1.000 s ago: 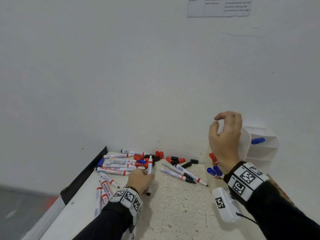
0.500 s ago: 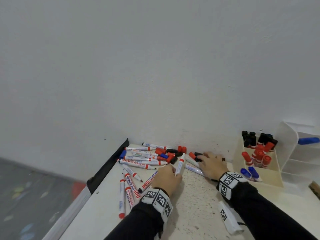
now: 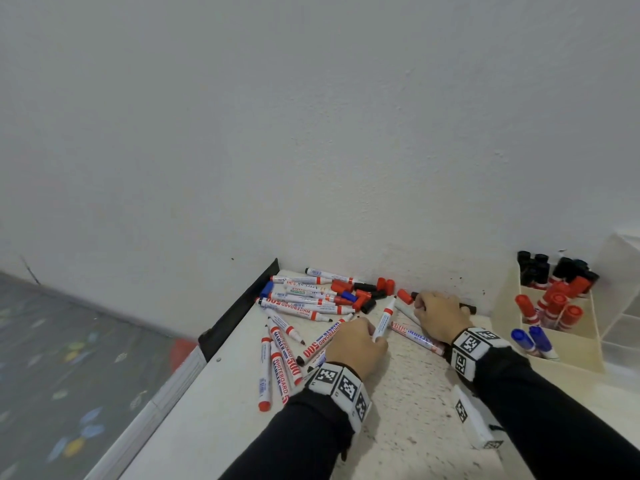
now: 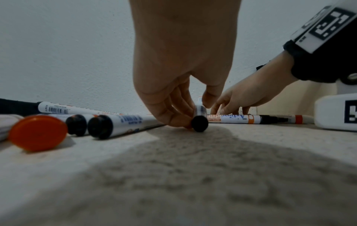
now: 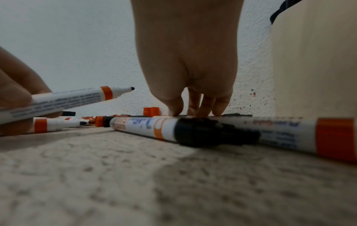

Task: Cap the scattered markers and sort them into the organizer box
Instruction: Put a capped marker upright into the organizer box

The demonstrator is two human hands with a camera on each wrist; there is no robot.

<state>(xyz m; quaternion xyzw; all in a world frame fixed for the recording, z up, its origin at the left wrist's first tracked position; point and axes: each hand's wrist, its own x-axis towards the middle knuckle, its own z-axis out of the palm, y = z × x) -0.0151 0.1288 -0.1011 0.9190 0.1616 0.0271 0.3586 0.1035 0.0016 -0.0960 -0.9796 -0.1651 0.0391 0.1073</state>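
Observation:
My left hand (image 3: 356, 344) pinches an uncapped marker (image 3: 384, 320) with a red band and a black tip; its tip tilts up toward the wall. The wrist views show the same marker (image 4: 200, 113) (image 5: 67, 97) in my fingers (image 4: 173, 110). My right hand (image 3: 440, 315) is down by the wall, fingertips (image 5: 195, 107) on the table among loose black caps (image 3: 467, 308); whether they pinch one is hidden. A pile of uncapped markers (image 3: 304, 303) and red caps (image 3: 384, 284) lies at the back left. The cream organizer box (image 3: 588, 362) at the right holds capped black, red and blue markers.
Two markers (image 5: 173, 130) lie just in front of my right hand. A white tagged block (image 3: 474, 420) sits on the table near my right forearm. The table's left edge has a black strip (image 3: 239, 306), with floor beyond. A clear rack (image 3: 620, 271) stands behind the organizer.
My right hand came down from the organizer to the caps by the wall and has stayed there. My left hand has raised its marker's tip off the table.

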